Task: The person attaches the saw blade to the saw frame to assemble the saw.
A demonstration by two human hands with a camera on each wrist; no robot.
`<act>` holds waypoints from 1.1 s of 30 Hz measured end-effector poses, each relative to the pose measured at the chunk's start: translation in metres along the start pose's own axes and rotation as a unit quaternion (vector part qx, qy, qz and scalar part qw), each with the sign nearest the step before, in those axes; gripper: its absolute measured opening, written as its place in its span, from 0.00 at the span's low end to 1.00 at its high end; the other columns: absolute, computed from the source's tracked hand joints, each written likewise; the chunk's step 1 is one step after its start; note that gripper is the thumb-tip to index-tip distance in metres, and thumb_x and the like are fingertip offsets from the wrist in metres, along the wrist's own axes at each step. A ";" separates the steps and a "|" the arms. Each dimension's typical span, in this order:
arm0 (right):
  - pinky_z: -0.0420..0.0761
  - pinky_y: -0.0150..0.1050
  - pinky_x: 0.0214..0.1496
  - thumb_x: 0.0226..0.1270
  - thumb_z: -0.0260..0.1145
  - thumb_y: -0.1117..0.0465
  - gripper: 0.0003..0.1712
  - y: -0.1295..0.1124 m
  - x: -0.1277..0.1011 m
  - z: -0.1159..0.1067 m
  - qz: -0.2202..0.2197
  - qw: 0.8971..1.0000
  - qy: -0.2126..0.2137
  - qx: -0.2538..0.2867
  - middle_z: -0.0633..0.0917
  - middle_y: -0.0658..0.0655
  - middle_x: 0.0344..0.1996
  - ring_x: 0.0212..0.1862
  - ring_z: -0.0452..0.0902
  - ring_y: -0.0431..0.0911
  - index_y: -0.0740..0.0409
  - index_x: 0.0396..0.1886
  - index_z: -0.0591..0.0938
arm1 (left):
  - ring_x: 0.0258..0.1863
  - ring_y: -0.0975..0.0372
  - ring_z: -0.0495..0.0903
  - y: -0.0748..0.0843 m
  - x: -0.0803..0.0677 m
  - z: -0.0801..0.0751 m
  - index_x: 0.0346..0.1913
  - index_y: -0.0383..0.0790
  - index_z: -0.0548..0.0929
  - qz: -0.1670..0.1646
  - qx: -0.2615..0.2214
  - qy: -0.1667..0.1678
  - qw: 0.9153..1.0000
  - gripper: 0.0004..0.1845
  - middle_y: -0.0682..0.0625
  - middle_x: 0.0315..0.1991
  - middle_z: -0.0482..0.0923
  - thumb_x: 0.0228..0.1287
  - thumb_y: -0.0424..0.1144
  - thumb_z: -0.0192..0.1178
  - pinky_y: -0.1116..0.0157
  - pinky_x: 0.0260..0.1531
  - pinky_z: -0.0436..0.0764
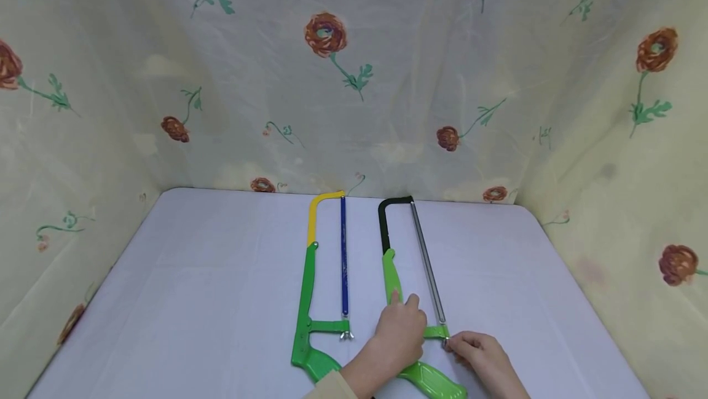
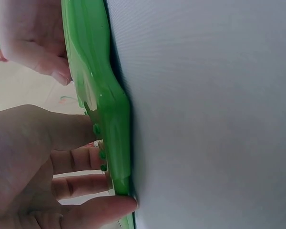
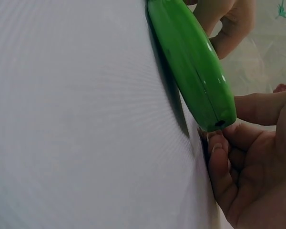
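A hacksaw (image 1: 391, 276) with a light green frame, black front bow and grey blade lies flat on the table. My left hand (image 1: 401, 334) grips its frame above the handle (image 1: 434, 380), index finger stretched along the green part. In the left wrist view, the thumb and fingers of that left hand (image 2: 24, 152) lie on opposite sides of the green frame (image 2: 115, 129). At the blade's near end, my right hand (image 1: 483, 359) pinches the wing nut, which the fingertips mostly hide. The handle (image 3: 195, 67) blocks part of this grip in the right wrist view.
Left of my hands lies a second hacksaw (image 1: 307, 282), with a darker green frame, yellow bow, blue blade (image 1: 345, 251) and wing nut (image 1: 346, 335). A white cloth covers the table (image 1: 221, 300). Flowered curtains (image 1: 387, 79) enclose its back and sides.
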State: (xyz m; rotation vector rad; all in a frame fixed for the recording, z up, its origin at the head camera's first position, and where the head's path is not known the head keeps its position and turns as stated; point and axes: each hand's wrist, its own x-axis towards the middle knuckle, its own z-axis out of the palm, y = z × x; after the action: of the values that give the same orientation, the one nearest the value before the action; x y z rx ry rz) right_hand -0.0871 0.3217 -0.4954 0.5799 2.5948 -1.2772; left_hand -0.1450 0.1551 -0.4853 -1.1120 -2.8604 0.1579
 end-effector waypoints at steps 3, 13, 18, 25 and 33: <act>0.75 0.33 0.32 0.68 0.58 0.61 0.13 0.000 0.001 0.001 0.005 1.000 -0.004 0.010 0.84 0.51 0.27 0.31 0.73 0.43 0.65 0.34 0.86 | 0.49 0.62 0.81 0.000 0.000 0.000 0.41 0.50 0.87 -0.001 0.001 0.001 1.000 0.18 0.53 0.42 0.80 0.56 0.58 0.69 0.58 0.62 0.80; 0.73 0.33 0.29 0.66 0.61 0.62 0.08 0.002 0.001 0.002 -0.011 1.000 0.014 -0.005 0.79 0.52 0.24 0.29 0.72 0.43 0.63 0.38 0.82 | 0.50 0.62 0.81 0.000 0.000 0.001 0.40 0.50 0.87 -0.005 0.002 0.009 1.000 0.17 0.53 0.42 0.80 0.55 0.58 0.69 0.59 0.61 0.80; 0.71 0.32 0.27 0.63 0.62 0.64 0.06 0.003 0.001 0.004 -0.009 1.000 0.024 -0.010 0.78 0.51 0.23 0.27 0.71 0.42 0.62 0.36 0.81 | 0.50 0.61 0.81 0.000 0.000 0.002 0.41 0.50 0.87 -0.001 0.005 0.011 1.000 0.17 0.53 0.42 0.80 0.55 0.58 0.69 0.59 0.58 0.82; 0.71 0.32 0.27 0.61 0.63 0.65 0.05 0.003 0.002 0.004 -0.016 0.999 0.028 -0.026 0.80 0.52 0.22 0.28 0.71 0.43 0.62 0.33 0.83 | 0.51 0.61 0.81 0.000 0.000 0.002 0.41 0.50 0.87 -0.001 0.004 0.009 1.000 0.17 0.53 0.42 0.80 0.55 0.58 0.69 0.59 0.59 0.82; 0.70 0.32 0.30 0.59 0.65 0.64 0.07 0.003 0.002 0.004 -0.019 0.999 0.029 -0.028 0.83 0.51 0.25 0.30 0.71 0.43 0.63 0.33 0.85 | 0.50 0.61 0.81 0.000 -0.001 0.002 0.40 0.50 0.87 0.001 0.003 0.015 1.000 0.16 0.53 0.41 0.81 0.55 0.57 0.69 0.58 0.62 0.80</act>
State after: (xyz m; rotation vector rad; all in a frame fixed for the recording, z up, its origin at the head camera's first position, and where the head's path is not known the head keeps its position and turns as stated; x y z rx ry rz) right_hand -0.0879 0.3208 -0.5006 0.5679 2.6912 -1.2110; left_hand -0.1447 0.1546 -0.4873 -1.1059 -2.8303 0.1488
